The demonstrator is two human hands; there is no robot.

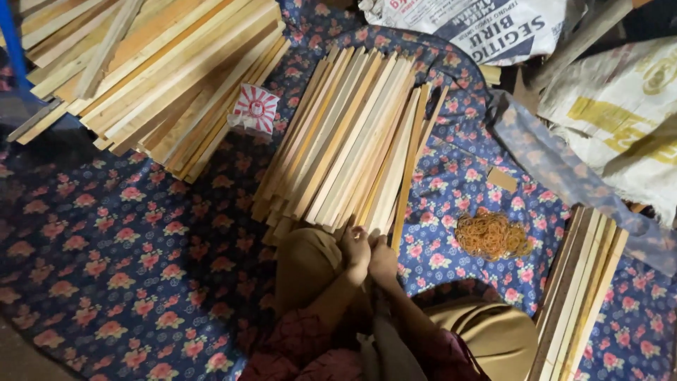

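Three stacks of wooden slats (345,134) on floral cloth (120,240), one rubber-band heap (492,235); left hand (355,248) and right hand (383,259) curled, grip unclear

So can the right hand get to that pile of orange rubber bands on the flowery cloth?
Probably yes: the right hand is close to the pile of orange rubber bands, with only bare blue flowered cloth between them.

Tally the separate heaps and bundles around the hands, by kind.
Wooden slat stacks: 3 — upper left, centre, lower right
Rubber band piles: 1
Printed woven sacks: 2
Total: 6
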